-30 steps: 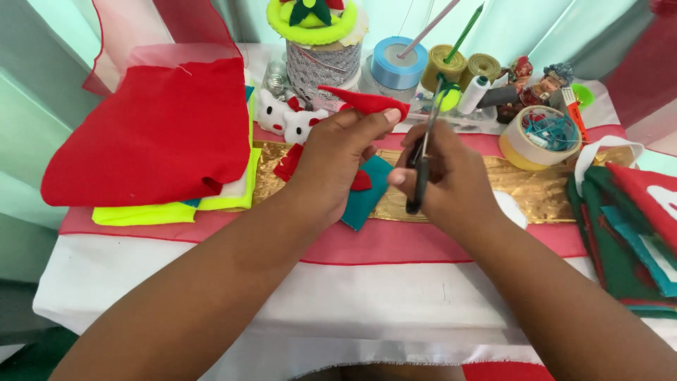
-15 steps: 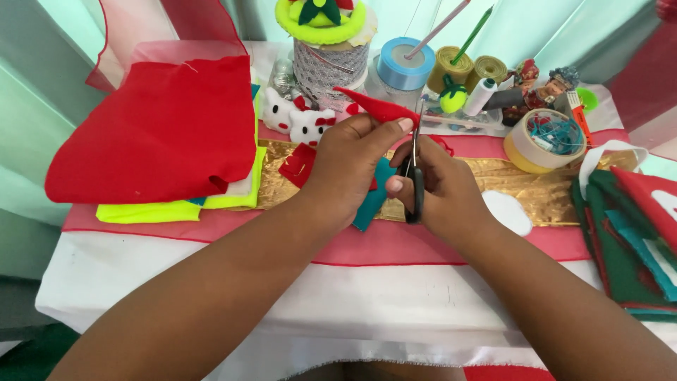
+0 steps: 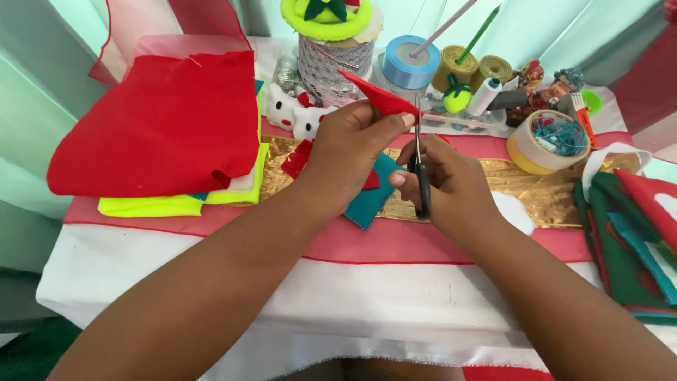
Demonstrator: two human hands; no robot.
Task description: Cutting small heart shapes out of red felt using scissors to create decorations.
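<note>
Pinching a pointed scrap of red felt (image 3: 377,95) between thumb and fingers, the left hand (image 3: 349,152) lifts it above the gold table runner (image 3: 550,194). The right hand (image 3: 451,187) grips black-handled scissors (image 3: 421,166), blades up, touching the felt's edge beside a teal felt piece (image 3: 370,204).

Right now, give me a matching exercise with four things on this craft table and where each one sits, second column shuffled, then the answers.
Things:
1. red felt piece
2. scissors
3. tape roll
4. red fabric stack

Places:
A. far left of the table
B. in the right hand
C. pinched in the left hand
D. right side, on the gold strip's end

Pairs: 1-C, 2-B, 3-D, 4-A
</note>
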